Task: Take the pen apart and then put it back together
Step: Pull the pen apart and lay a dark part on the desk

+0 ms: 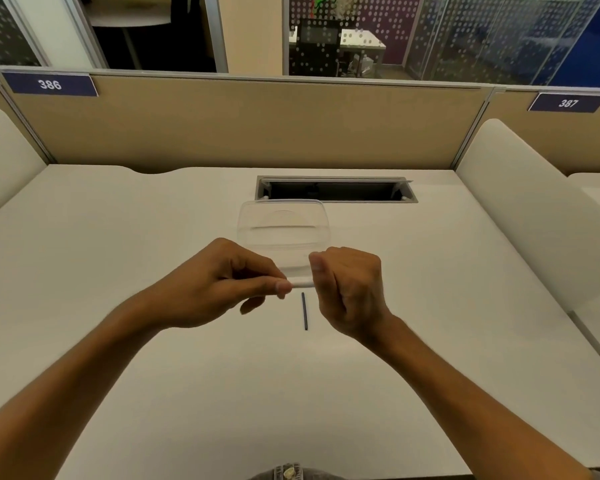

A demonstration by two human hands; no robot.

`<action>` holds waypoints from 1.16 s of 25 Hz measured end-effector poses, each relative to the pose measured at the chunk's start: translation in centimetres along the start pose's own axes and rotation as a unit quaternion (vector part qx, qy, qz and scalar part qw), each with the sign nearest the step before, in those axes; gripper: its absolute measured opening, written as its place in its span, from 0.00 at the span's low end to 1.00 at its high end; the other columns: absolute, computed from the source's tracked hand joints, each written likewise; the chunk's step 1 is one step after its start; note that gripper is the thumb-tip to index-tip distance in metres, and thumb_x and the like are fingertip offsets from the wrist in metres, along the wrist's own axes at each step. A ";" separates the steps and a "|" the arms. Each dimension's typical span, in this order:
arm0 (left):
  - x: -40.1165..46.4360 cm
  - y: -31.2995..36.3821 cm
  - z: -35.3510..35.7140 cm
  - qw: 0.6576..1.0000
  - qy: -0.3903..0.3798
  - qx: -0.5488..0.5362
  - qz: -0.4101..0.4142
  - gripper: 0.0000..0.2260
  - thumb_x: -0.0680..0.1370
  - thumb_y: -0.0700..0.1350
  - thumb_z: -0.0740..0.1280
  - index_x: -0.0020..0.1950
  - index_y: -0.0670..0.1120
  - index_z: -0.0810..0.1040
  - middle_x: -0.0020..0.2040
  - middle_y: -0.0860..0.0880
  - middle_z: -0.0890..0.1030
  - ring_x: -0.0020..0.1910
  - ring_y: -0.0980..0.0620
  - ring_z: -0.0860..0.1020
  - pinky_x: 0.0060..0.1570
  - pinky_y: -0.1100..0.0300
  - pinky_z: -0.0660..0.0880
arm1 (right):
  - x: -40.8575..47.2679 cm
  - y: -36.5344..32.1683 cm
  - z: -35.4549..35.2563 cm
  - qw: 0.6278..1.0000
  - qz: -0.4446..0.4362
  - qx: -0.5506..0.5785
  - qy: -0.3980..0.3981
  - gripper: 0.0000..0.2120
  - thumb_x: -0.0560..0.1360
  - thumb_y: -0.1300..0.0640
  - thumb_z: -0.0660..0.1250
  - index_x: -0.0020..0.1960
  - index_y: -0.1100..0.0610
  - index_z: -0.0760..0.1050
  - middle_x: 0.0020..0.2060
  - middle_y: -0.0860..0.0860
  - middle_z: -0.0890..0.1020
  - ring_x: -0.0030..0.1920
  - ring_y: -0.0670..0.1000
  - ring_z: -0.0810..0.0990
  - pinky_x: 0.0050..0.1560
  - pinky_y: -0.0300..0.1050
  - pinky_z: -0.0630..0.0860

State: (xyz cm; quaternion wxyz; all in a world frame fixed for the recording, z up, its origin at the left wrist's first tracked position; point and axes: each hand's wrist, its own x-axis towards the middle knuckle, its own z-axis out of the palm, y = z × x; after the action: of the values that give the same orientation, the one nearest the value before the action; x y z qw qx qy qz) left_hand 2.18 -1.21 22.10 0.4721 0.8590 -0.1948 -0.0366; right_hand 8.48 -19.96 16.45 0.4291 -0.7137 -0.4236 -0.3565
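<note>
Above the desk (pixel 118 271), both hands' grips close on a white pen barrel (pixel 302 282), mostly hidden by fingers.

Both hands, left (pixel 222 282) and right (pixel 347 289), pinch a white pen barrel (pixel 302 282) above a dark refill (pixel 304 311) on the desk (pixel 118 271).

You have bare desk (pixel 118 271) at nine and three o'clock. At twelve, a clear container (pixel 284 223) and an open cable slot (pixel 336 190) block the way; a thin dark refill (pixel 304 310) lies at center.
</note>
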 end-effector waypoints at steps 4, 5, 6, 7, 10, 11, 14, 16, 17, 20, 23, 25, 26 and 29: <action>0.0 0.5 0.7 0.961 0.119 0.230 0.093 0.10 0.76 0.51 0.68 0.47 0.47 0.85 0.33 0.60 0.82 0.27 0.59 0.73 0.29 0.67 0.68 | 0.0 -1.1 0.5 0.944 0.303 0.130 -0.023 0.28 0.81 0.46 0.57 0.24 0.54 0.64 0.19 0.47 0.66 0.21 0.47 0.65 0.24 0.44 0.63; 0.0 0.6 0.7 0.935 0.132 0.307 0.119 0.09 0.76 0.50 0.69 0.46 0.46 0.85 0.34 0.56 0.83 0.27 0.59 0.72 0.28 0.66 0.67 | 0.0 -1.2 0.7 0.913 0.373 0.161 -0.033 0.28 0.81 0.45 0.57 0.25 0.56 0.65 0.19 0.47 0.66 0.22 0.46 0.65 0.25 0.44 0.63; 0.1 0.7 0.7 0.908 0.138 0.371 0.139 0.08 0.75 0.49 0.70 0.45 0.45 0.85 0.34 0.52 0.84 0.25 0.56 0.73 0.28 0.67 0.65 | 0.1 -1.2 0.9 0.886 0.424 0.181 -0.045 0.27 0.81 0.45 0.56 0.26 0.57 0.66 0.19 0.45 0.67 0.22 0.45 0.65 0.25 0.42 0.64; 0.1 0.7 0.6 0.886 0.138 0.415 0.155 0.08 0.74 0.48 0.71 0.45 0.44 0.85 0.33 0.50 0.84 0.24 0.53 0.74 0.29 0.67 0.65 | 0.2 -1.1 0.9 0.865 0.461 0.191 -0.054 0.26 0.81 0.45 0.56 0.27 0.57 0.66 0.18 0.45 0.67 0.21 0.44 0.66 0.25 0.39 0.65; 0.2 0.6 0.7 0.877 0.126 0.432 0.165 0.09 0.74 0.48 0.71 0.45 0.42 0.84 0.33 0.47 0.84 0.24 0.48 0.78 0.28 0.64 0.69 | 0.5 -1.2 0.8 0.848 0.487 0.199 -0.062 0.25 0.81 0.47 0.56 0.28 0.55 0.67 0.17 0.43 0.69 0.21 0.42 0.69 0.25 0.31 0.66; 0.1 0.7 0.8 0.893 0.119 0.408 0.149 0.10 0.75 0.49 0.70 0.45 0.43 0.84 0.33 0.48 0.84 0.24 0.48 0.78 0.27 0.63 0.72 | 0.4 -1.3 0.9 0.858 0.469 0.201 -0.056 0.26 0.81 0.48 0.57 0.27 0.57 0.67 0.18 0.44 0.68 0.21 0.43 0.68 0.25 0.33 0.65; 0.0 0.9 0.6 0.960 0.110 0.241 0.085 0.12 0.76 0.52 0.65 0.45 0.47 0.84 0.26 0.56 0.77 0.23 0.56 0.71 0.25 0.59 0.69 | 0.4 -1.8 0.6 0.914 0.354 0.196 -0.021 0.27 0.82 0.50 0.58 0.25 0.58 0.66 0.19 0.43 0.65 0.22 0.45 0.66 0.25 0.35 0.62; -0.1 0.8 -0.1 0.994 0.051 0.083 0.039 0.10 0.77 0.53 0.65 0.44 0.49 0.84 0.24 0.54 0.73 0.23 0.56 0.68 0.26 0.63 0.66 | 0.7 -1.8 0.0 0.968 0.201 0.149 -0.010 0.27 0.83 0.52 0.56 0.25 0.55 0.65 0.20 0.43 0.64 0.22 0.44 0.63 0.25 0.32 0.58; -0.2 0.8 -0.4 1.000 0.010 0.019 0.017 0.10 0.77 0.53 0.66 0.43 0.50 0.83 0.25 0.53 0.73 0.23 0.56 0.68 0.27 0.66 0.66 | 0.9 -1.7 -0.3 0.988 0.112 0.102 -0.013 0.28 0.83 0.52 0.54 0.25 0.56 0.66 0.20 0.45 0.65 0.22 0.43 0.61 0.26 0.33 0.56; -0.5 0.8 -0.6 0.995 -0.068 -0.070 -0.031 0.11 0.76 0.54 0.65 0.42 0.50 0.83 0.26 0.52 0.74 0.23 0.57 0.68 0.27 0.68 0.67 | 1.0 -1.2 -0.7 0.999 -0.041 0.007 -0.009 0.30 0.84 0.54 0.52 0.24 0.61 0.67 0.19 0.53 0.67 0.22 0.46 0.59 0.28 0.37 0.55; -0.6 0.4 0.0 0.999 0.015 0.031 -0.005 0.12 0.77 0.57 0.65 0.44 0.51 0.84 0.27 0.55 0.74 0.25 0.57 0.69 0.28 0.69 0.65 | 0.7 -1.3 -0.6 0.998 0.057 0.027 -0.030 0.28 0.83 0.51 0.53 0.26 0.57 0.67 0.20 0.49 0.66 0.22 0.45 0.60 0.25 0.39 0.58; -0.5 0.0 0.3 0.982 0.084 0.165 0.026 0.12 0.77 0.57 0.65 0.46 0.52 0.84 0.27 0.60 0.75 0.26 0.57 0.71 0.28 0.68 0.66 | 0.3 -1.6 -0.2 0.970 0.218 0.100 -0.044 0.26 0.82 0.50 0.58 0.26 0.55 0.66 0.20 0.46 0.66 0.21 0.48 0.63 0.23 0.42 0.61; -0.5 0.0 0.4 0.968 0.106 0.226 0.035 0.13 0.77 0.57 0.65 0.47 0.51 0.84 0.30 0.61 0.78 0.27 0.58 0.73 0.29 0.65 0.68 | 0.1 -1.6 0.0 0.944 0.296 0.131 -0.056 0.26 0.81 0.50 0.60 0.25 0.57 0.67 0.19 0.48 0.67 0.21 0.49 0.65 0.24 0.44 0.64; -0.3 0.1 1.4 0.939 0.139 0.312 0.036 0.15 0.76 0.55 0.62 0.51 0.48 0.84 0.41 0.55 0.84 0.32 0.57 0.76 0.30 0.65 0.69 | 0.0 -1.4 0.4 0.873 0.441 0.183 -0.097 0.26 0.81 0.50 0.60 0.27 0.59 0.69 0.19 0.49 0.70 0.22 0.49 0.70 0.25 0.41 0.69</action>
State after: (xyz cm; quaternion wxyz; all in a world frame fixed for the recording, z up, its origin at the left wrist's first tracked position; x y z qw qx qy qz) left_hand 1.47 -2.29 21.39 0.2038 0.9521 -0.1594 0.1630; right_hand 7.29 -19.24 16.71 0.6216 -0.7659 -0.1624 0.0247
